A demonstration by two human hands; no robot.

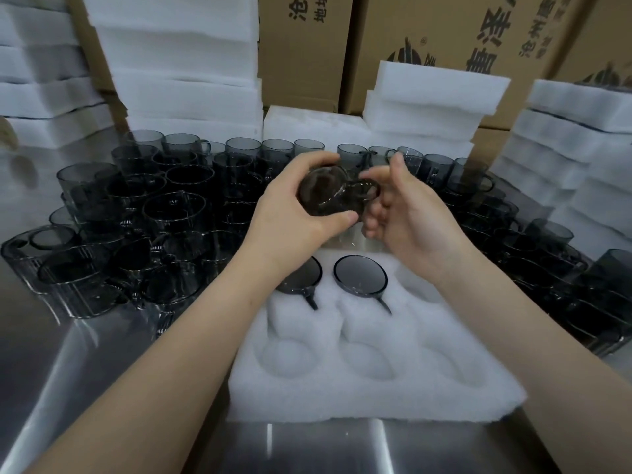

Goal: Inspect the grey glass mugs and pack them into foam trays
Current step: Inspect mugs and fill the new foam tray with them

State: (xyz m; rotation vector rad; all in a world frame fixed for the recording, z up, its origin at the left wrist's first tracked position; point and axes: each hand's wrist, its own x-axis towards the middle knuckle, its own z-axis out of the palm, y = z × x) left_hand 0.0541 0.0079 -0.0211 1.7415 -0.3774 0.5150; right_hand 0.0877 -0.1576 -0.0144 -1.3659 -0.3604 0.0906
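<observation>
My left hand grips a grey glass mug on its side, above the far end of a white foam tray. The mug's handle points right. My right hand is beside that handle, its fingers loosely curled and touching it. Two mugs sit in the tray's far pockets: one in plain view, the other partly hidden under my left forearm. The nearer pockets hold nothing.
Many loose grey mugs crowd the steel table on the left, and more mugs stand on the right. Stacks of foam trays and cardboard boxes line the back. Another foam stack rises at the right.
</observation>
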